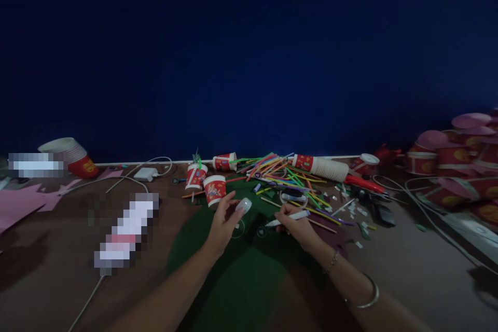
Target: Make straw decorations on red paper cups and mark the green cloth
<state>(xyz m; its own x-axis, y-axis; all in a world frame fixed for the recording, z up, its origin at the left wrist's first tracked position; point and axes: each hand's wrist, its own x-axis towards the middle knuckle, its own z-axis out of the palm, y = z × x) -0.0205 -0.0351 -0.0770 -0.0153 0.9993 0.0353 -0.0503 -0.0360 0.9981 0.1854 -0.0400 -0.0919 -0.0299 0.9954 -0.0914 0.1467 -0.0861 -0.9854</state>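
My left hand is closed on a small round whitish thing, pinched between thumb and fingers; whether it is a cap or a tape roll I cannot make out. A white marker with a purple end is gripped in my right hand. Its tip points left, close to a small drawn circle on the dark green sheet. Another pale circle lies on the sheet beside my left fingers. Just behind my left hand stands a red-and-white paper cup.
Loose colored sticks are heaped behind my hands, beside a lying stack of paper cups. Red-handled scissors and paper scraps are at the right. A phone with a cable and pink paper are on the left.
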